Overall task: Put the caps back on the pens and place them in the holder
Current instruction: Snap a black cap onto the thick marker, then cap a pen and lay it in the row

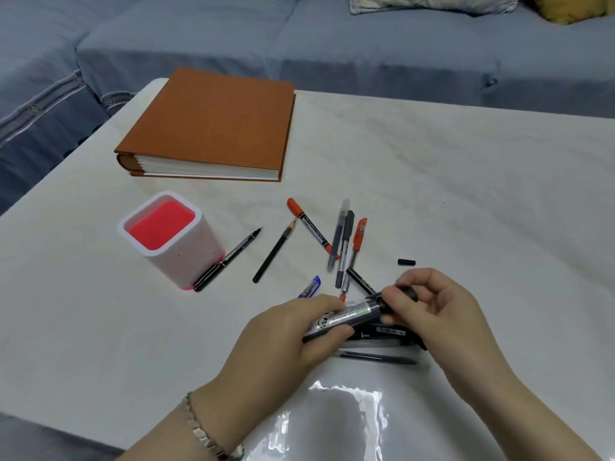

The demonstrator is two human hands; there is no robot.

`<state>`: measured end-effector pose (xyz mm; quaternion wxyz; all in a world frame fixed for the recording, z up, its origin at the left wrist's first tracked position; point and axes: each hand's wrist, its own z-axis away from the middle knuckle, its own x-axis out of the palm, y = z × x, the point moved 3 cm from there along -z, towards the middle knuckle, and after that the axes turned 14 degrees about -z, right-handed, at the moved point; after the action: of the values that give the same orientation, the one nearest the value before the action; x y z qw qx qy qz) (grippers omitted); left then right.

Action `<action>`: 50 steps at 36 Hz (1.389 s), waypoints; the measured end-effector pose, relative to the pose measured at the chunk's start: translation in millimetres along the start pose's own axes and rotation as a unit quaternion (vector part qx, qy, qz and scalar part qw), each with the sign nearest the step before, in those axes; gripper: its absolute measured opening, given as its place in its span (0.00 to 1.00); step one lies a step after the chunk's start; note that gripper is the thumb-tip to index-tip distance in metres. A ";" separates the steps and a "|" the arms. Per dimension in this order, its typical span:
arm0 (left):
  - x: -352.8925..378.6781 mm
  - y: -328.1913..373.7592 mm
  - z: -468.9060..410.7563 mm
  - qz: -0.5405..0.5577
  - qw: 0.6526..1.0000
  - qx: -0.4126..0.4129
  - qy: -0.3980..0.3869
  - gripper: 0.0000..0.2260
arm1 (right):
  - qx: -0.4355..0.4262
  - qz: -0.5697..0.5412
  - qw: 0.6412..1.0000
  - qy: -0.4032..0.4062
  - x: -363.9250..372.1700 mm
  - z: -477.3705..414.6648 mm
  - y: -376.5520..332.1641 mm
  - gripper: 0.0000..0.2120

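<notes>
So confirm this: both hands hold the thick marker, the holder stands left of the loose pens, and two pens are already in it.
Wrong on the last part: the head view shows no pens in the holder, only its red inside. The rest stands: left hand and right hand both hold the thick marker, and the holder stands left of the loose pens.

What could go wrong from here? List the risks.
1. The loose black cap lies alone on the white cloth; it may roll off or be overlooked.
2. The thin black pen beside the holder shows a bare tip; it could mark the cloth.
3. Left hand and right hand work the marker over piled pens, which may scatter.
</notes>
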<state>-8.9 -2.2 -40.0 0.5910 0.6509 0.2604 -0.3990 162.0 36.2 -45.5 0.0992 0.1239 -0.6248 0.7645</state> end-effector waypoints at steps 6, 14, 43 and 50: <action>1.9 5.2 -4.2 -0.068 0.995 0.065 0.026 0.16 | -0.066 0.288 0.952 -0.076 -0.6 -0.9 1.8 0.23; -7.7 20.7 -18.1 0.051 0.998 0.040 -0.008 0.13 | -0.161 0.329 0.930 -0.028 -3.5 5.8 -10.1 0.33; -11.0 -95.4 -41.1 -0.348 0.923 -0.156 0.054 0.18 | -0.219 0.477 0.842 -0.122 -46.3 -10.6 19.7 0.28; -3.3 -105.6 -43.2 -0.378 0.906 -0.184 0.052 0.17 | -0.234 0.566 0.781 -0.122 -39.1 -18.0 36.4 0.17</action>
<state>-87.2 57.9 -97.3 0.4910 0.4034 0.5856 -0.5033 186.9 46.7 -95.0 -0.4023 -0.1862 -0.7493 0.4920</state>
